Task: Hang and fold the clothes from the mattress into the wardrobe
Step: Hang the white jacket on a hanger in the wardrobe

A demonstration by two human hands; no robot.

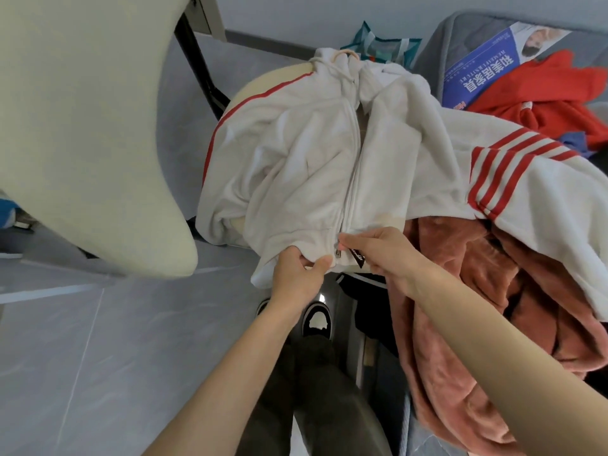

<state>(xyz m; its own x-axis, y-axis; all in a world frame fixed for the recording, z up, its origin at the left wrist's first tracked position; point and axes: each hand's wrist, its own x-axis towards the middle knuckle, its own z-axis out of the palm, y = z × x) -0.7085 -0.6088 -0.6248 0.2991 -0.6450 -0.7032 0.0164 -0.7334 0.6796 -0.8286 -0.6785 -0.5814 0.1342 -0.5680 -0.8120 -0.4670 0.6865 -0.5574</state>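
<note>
Right hand (378, 255) at jacket (296, 159) hem

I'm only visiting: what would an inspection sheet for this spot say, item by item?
Surface: grey quilted mattress, right, largely under clothes.
Job's things: white zip hoodie with red stripes, front up; pink fleece garment beneath its sleeve; red garment behind.
Clutter: blue printed leaflet; teal bag.
Grippers (hands): left hand grips the hoodie's hem; right hand pinches it beside the zip.
Cables: nothing seen.
Surroundings: cream chair left; grey tiled floor.
</note>
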